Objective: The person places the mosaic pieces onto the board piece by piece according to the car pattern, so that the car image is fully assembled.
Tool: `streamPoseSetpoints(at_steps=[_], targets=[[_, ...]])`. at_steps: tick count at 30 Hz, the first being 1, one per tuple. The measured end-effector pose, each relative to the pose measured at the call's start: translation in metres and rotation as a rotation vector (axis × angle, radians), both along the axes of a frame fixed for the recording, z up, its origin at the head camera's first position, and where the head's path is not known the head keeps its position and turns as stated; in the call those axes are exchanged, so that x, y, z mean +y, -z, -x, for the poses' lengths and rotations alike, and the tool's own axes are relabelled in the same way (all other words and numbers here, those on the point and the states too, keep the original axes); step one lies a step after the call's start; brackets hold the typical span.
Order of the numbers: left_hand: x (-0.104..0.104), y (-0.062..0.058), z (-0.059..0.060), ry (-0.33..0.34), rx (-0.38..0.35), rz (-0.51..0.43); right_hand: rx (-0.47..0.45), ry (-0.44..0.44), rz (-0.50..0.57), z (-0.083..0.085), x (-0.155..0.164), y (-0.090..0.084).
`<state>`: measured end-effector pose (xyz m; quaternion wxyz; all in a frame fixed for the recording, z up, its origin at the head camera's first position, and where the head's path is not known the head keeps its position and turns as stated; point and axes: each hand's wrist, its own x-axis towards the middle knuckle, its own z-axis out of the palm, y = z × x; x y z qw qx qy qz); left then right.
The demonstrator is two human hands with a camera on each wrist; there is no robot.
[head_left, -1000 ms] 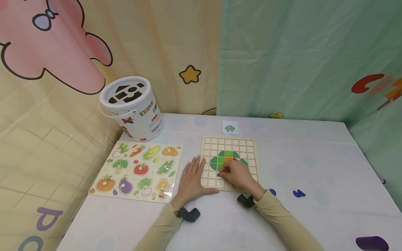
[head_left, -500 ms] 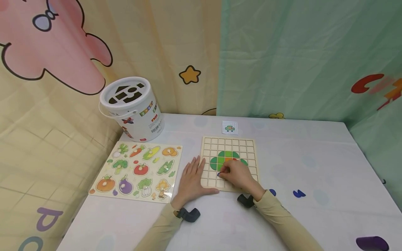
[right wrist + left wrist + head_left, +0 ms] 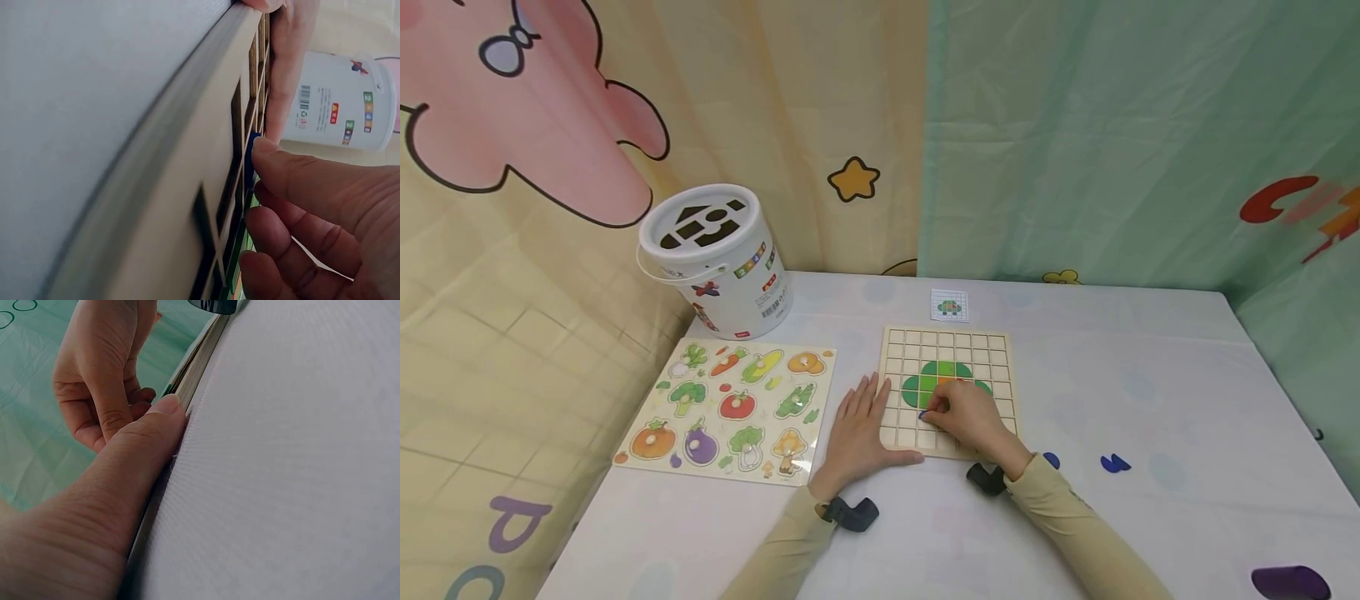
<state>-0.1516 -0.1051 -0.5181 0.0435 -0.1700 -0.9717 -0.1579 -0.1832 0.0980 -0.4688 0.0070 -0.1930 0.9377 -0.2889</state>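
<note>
The wooden grid board [image 3: 898, 437] lies flat on the table, with green pieces [image 3: 928, 385] and an orange one set in its squares. Along its left edge rests my left hand [image 3: 856, 429], fingers straight, thumb against the front edge. My right hand [image 3: 973, 421] is over the board's front half and pinches a small blue piece [image 3: 251, 159] between thumb and fingers, at a square just below the green ones. The fingers hide part of that piece and of the pattern. More blue pieces [image 3: 1115, 462] lie on the table to the right, one [image 3: 1051, 459] beside the right sleeve.
A small pattern card [image 3: 949, 306] lies behind the board. To the left is a vegetable puzzle board [image 3: 722, 412], with a white lidded bucket [image 3: 737, 287] behind it. A purple object [image 3: 1290, 582] sits at the front right. Printed curtains [image 3: 1112, 150] hang behind the table.
The right hand shifts very slightly at the same square, still pinching the blue piece. The left hand stays in place on the board's edge.
</note>
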Motion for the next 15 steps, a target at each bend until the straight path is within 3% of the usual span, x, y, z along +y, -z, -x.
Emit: streamPoseSetpoints(at_steps=[10,15], targets=[[0.0,0.0,0.0,-0.003,-0.007,-0.007,0.016,0.004,0.006,-0.001,0.002,0.002],[0.0,0.001,0.0,-0.001,-0.004,-0.005,0.001,0.005,0.027,-0.006,0.012,-0.005]])
